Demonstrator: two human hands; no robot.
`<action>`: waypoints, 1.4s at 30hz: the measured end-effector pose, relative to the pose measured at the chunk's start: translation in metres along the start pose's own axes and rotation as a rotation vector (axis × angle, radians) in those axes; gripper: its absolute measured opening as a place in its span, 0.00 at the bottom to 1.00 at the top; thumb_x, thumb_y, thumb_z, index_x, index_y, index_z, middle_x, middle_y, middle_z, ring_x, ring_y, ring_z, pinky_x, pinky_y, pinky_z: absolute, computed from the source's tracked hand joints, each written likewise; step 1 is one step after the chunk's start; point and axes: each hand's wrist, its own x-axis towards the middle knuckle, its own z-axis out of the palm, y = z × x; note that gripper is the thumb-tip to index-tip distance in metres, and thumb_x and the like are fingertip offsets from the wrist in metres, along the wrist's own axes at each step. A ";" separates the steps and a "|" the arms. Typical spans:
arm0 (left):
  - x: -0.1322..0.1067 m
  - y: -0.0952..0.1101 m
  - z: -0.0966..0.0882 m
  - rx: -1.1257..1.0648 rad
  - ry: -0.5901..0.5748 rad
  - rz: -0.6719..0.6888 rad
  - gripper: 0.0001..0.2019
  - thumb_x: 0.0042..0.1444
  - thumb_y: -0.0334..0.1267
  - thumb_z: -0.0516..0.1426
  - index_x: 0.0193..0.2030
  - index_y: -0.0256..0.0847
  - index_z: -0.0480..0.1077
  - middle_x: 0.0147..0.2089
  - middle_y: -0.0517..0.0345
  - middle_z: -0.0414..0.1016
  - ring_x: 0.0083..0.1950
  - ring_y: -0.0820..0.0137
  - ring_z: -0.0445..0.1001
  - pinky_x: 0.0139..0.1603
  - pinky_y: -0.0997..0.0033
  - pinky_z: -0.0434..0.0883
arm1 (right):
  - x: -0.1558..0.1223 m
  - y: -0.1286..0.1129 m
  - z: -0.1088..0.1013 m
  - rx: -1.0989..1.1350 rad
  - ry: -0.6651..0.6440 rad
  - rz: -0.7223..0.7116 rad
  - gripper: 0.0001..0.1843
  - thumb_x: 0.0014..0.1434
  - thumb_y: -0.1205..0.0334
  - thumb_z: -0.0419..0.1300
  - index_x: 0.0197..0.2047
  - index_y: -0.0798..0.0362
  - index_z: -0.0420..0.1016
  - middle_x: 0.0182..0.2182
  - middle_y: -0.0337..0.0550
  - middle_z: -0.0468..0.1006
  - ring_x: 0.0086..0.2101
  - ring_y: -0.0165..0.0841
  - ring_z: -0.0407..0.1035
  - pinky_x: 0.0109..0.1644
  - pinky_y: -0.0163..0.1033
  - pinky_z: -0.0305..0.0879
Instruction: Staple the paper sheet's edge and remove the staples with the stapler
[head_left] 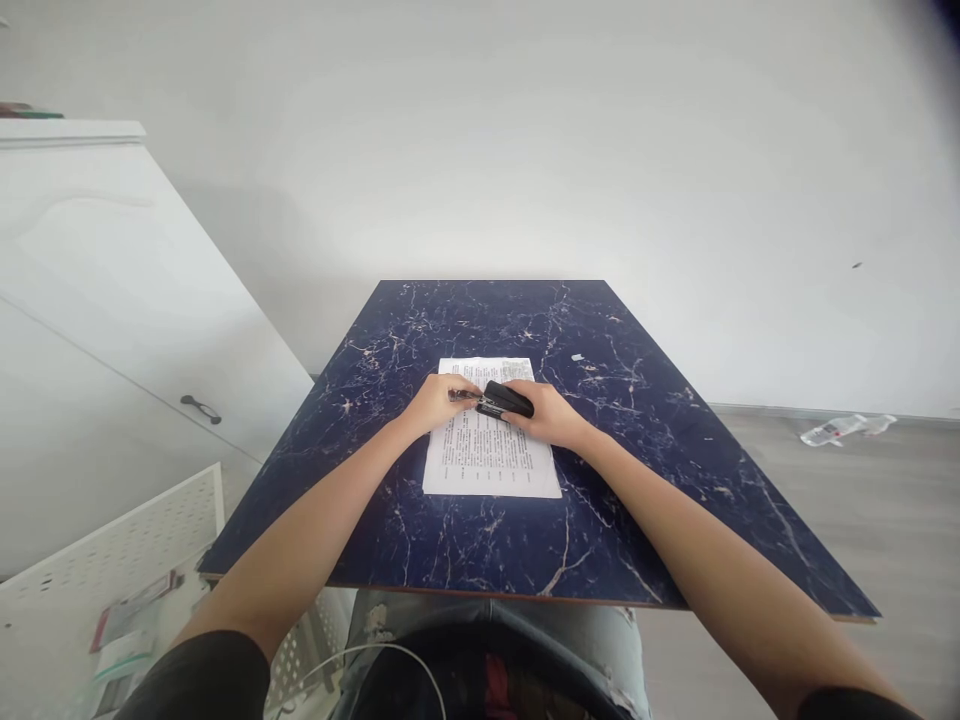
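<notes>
Blue marble-patterned table (pixel 480 550): supports printed paper (pixel 487 465). Right hand (pixel 553 413) and left hand (pixel 431 405): both gripping, over the paper. Black stapler (pixel 508 399): held by the right. Slim piece (pixel 463 396), identity unclear: pinched by the left at the stapler's front.

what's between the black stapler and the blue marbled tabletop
The printed paper: in the head view it lies on the blue marbled tabletop, beneath the black stapler in the right hand.
</notes>
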 end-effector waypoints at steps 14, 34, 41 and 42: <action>0.001 0.002 0.000 -0.090 0.006 -0.070 0.08 0.57 0.34 0.67 0.43 0.45 0.84 0.45 0.53 0.86 0.44 0.63 0.82 0.46 0.62 0.76 | 0.000 -0.003 -0.002 -0.021 -0.019 0.007 0.17 0.62 0.61 0.66 0.54 0.49 0.76 0.44 0.46 0.82 0.41 0.40 0.76 0.46 0.45 0.68; 0.002 -0.003 0.000 -0.110 0.040 -0.076 0.05 0.57 0.35 0.68 0.40 0.46 0.85 0.43 0.55 0.87 0.43 0.63 0.83 0.46 0.62 0.76 | 0.000 -0.004 -0.004 -0.035 -0.034 0.000 0.17 0.63 0.60 0.65 0.55 0.50 0.75 0.45 0.46 0.82 0.41 0.39 0.75 0.45 0.43 0.67; 0.002 -0.005 0.001 -0.094 0.042 -0.069 0.05 0.57 0.34 0.68 0.40 0.46 0.85 0.42 0.55 0.87 0.43 0.63 0.83 0.46 0.62 0.76 | 0.000 -0.004 -0.003 -0.032 -0.029 -0.003 0.15 0.63 0.60 0.65 0.53 0.50 0.75 0.43 0.45 0.82 0.40 0.38 0.75 0.45 0.43 0.67; 0.002 -0.006 0.001 -0.092 0.040 -0.066 0.05 0.57 0.34 0.68 0.40 0.47 0.85 0.42 0.55 0.87 0.43 0.64 0.83 0.46 0.63 0.77 | -0.001 -0.004 -0.004 -0.031 -0.030 -0.001 0.15 0.63 0.60 0.65 0.53 0.50 0.75 0.43 0.45 0.82 0.40 0.38 0.74 0.44 0.43 0.67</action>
